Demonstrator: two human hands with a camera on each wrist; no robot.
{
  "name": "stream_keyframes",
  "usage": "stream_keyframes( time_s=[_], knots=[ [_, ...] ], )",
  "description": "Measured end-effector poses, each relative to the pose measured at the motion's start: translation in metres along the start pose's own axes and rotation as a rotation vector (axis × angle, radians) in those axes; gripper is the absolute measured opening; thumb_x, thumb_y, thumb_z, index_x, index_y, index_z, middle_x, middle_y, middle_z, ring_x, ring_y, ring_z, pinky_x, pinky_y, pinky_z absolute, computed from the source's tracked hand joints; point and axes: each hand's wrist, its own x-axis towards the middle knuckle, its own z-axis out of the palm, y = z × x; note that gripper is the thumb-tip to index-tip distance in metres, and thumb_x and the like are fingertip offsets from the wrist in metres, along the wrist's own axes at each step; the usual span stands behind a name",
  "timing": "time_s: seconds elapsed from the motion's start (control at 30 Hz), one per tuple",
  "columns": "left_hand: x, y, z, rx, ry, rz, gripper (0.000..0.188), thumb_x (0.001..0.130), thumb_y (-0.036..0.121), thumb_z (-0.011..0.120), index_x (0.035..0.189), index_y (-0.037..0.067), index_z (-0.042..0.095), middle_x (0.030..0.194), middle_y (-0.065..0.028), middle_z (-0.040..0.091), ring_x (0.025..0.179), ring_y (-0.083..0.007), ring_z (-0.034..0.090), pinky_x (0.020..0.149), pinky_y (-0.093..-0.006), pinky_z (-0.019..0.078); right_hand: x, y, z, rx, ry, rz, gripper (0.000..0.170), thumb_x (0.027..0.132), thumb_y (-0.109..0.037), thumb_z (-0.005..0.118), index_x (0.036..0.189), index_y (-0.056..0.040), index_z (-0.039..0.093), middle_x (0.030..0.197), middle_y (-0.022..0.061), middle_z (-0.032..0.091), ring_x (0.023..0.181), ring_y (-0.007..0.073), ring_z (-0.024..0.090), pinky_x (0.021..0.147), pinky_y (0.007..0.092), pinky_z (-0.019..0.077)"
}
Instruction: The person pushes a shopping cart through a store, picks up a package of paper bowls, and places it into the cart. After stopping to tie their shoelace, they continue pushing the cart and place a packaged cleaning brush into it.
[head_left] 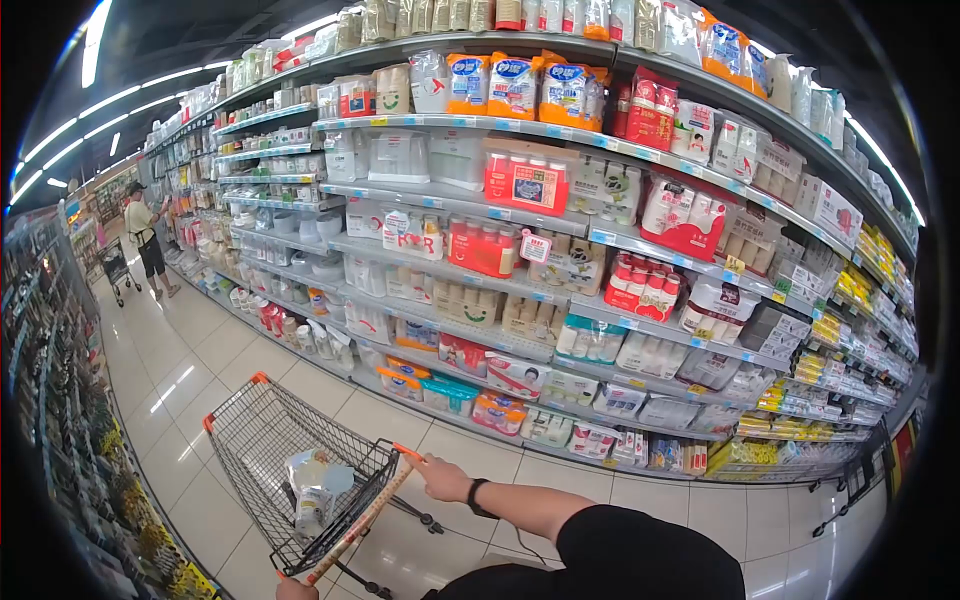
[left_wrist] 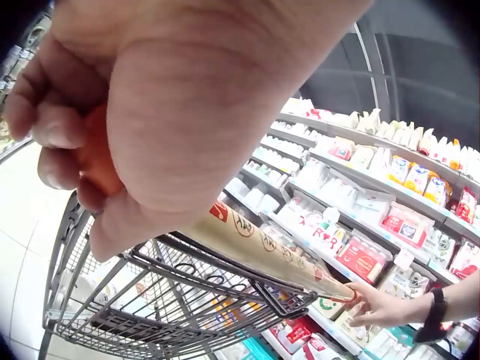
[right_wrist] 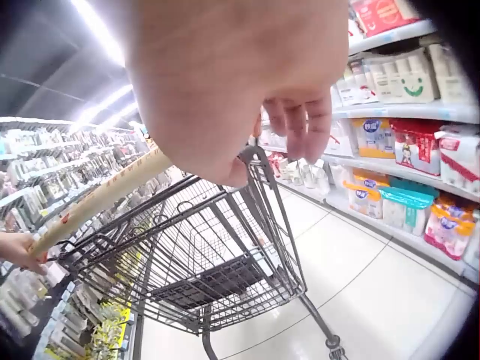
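Note:
A wire shopping cart [head_left: 262,440] with orange corners stands in front of me, a few packaged goods [head_left: 314,492] lying in it. Its push handle [left_wrist: 259,247] is a pale printed bar with orange ends. At the near left end, my left hand [left_wrist: 172,120] curls its fingers round the orange part; in the head view only a bit of this hand shows at the bottom edge. My right hand [head_left: 442,478], with a black band [head_left: 481,497] on the wrist, grips the other end. From the right wrist camera, the right hand [right_wrist: 240,90] hides most of that handle end.
Long shelves [head_left: 470,200] of packaged goods run along the right of the aisle. Another rack [head_left: 60,430] lines the left side. Farther down the tiled floor [head_left: 190,365], a person [head_left: 143,235] stands beside a second cart [head_left: 117,268].

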Motion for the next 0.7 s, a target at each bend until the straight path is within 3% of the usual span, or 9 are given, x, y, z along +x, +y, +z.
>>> stream_keyframes(
  time_s=[0.07, 0.17, 0.23, 0.3, 0.37, 0.4, 0.43, 0.5, 0.7],
  knots=[
    [0.017, 0.004, -0.001, -0.033, 0.038, -0.008, 0.031, 0.084, 0.027, 0.066, 0.087, -0.004, 0.069, 0.084, -0.0281, 0.068, 0.082, -0.0453, 0.065, 0.071, -0.0512, 0.0517, -0.026, 0.014, -0.003, 0.093, 0.053, 0.005, 0.058, 0.081, -0.011, 0.055, 0.138, -0.0077, 0.048, 0.113, 0.0213, 0.059, 0.102, 0.0384, 0.061, 0.084, 0.0486, 0.0527],
    [0.031, 0.015, 0.0, -0.087, 0.047, -0.057, 0.034, 0.083, 0.028, 0.065, 0.096, -0.003, 0.069, 0.089, -0.0288, 0.068, 0.088, -0.0448, 0.066, 0.075, -0.0513, 0.0523, -0.063, 0.1, 0.03, -0.057, -0.342, 0.207, 0.031, 0.08, -0.027, 0.059, 0.091, -0.0001, 0.071, 0.095, 0.025, 0.069, 0.092, 0.0407, 0.066, 0.081, 0.0512, 0.0531],
    [0.058, 0.016, 0.02, 0.004, 0.019, -0.163, 0.027, 0.072, 0.023, 0.077, 0.081, -0.001, 0.071, 0.076, -0.0193, 0.068, 0.08, -0.0367, 0.07, 0.069, -0.0465, 0.0549, -0.112, 0.213, 0.1, -0.083, -0.402, 0.26, 0.041, 0.082, -0.038, 0.059, 0.092, -0.0006, 0.072, 0.096, 0.0264, 0.069, 0.094, 0.0415, 0.067, 0.084, 0.049, 0.0532],
    [0.066, 0.022, 0.031, 0.041, 0.082, -0.145, 0.025, 0.072, 0.023, 0.076, 0.079, -0.001, 0.071, 0.077, -0.0205, 0.069, 0.078, -0.036, 0.07, 0.069, -0.0459, 0.0552, -0.177, 0.225, 0.061, -0.012, -0.497, 0.714, 0.046, 0.082, -0.042, 0.057, 0.097, -0.0011, 0.073, 0.101, 0.025, 0.07, 0.094, 0.0359, 0.069, 0.083, 0.045, 0.054],
    [0.08, 0.029, 0.035, -0.009, 0.075, -0.124, 0.032, 0.071, 0.027, 0.077, 0.077, -0.003, 0.071, 0.078, -0.0234, 0.069, 0.079, -0.039, 0.07, 0.071, -0.0466, 0.0555, -0.242, 0.288, 0.089, -0.223, -0.546, 0.751, 0.039, 0.08, -0.032, 0.055, 0.1, -0.0033, 0.074, 0.106, 0.0207, 0.071, 0.099, 0.0347, 0.069, 0.085, 0.0436, 0.0543],
    [0.073, 0.038, 0.02, -0.053, 0.031, -0.031, 0.034, 0.077, 0.028, 0.07, 0.087, -0.004, 0.07, 0.084, -0.0268, 0.068, 0.084, -0.0424, 0.068, 0.073, -0.0492, 0.0539, -0.272, 0.285, 0.081, -0.224, -0.498, 0.897, 0.038, 0.084, -0.027, 0.051, 0.105, -0.0033, 0.073, 0.112, 0.019, 0.07, 0.106, 0.034, 0.067, 0.089, 0.0423, 0.0533],
    [0.073, 0.049, 0.001, -0.089, -0.02, 0.079, 0.037, 0.082, 0.029, 0.064, 0.096, -0.004, 0.07, 0.09, -0.0302, 0.068, 0.089, -0.0457, 0.065, 0.076, -0.0517, 0.0523, -0.289, 0.24, 0.043, -0.002, -0.304, 1.23, 0.039, 0.088, -0.025, 0.048, 0.111, -0.0026, 0.071, 0.12, 0.02, 0.067, 0.115, 0.0334, 0.063, 0.094, 0.0417, 0.0509],
    [0.103, 0.039, 0.032, -0.104, 0.021, 0.219, 0.041, 0.081, 0.033, 0.065, 0.092, -0.005, 0.071, 0.088, -0.0317, 0.067, 0.087, -0.0475, 0.065, 0.074, -0.0527, 0.0517, -0.324, 0.227, 0.031, -0.153, -0.673, 1.078, 0.041, 0.091, -0.027, 0.048, 0.114, -0.002, 0.069, 0.123, 0.021, 0.065, 0.119, 0.0327, 0.06, 0.097, 0.0419, 0.0492],
    [0.117, 0.092, 0.021, -0.076, -0.073, 0.309, 0.051, 0.081, 0.044, 0.068, 0.083, -0.007, 0.071, 0.081, -0.0333, 0.065, 0.083, -0.0499, 0.064, 0.071, -0.0536, 0.0493, -0.383, 0.23, 0.103, 0.056, -0.413, 1.46, 0.041, 0.088, -0.029, 0.05, 0.111, -0.002, 0.071, 0.119, 0.0215, 0.067, 0.115, 0.033, 0.063, 0.093, 0.0423, 0.0508]
  ],
)
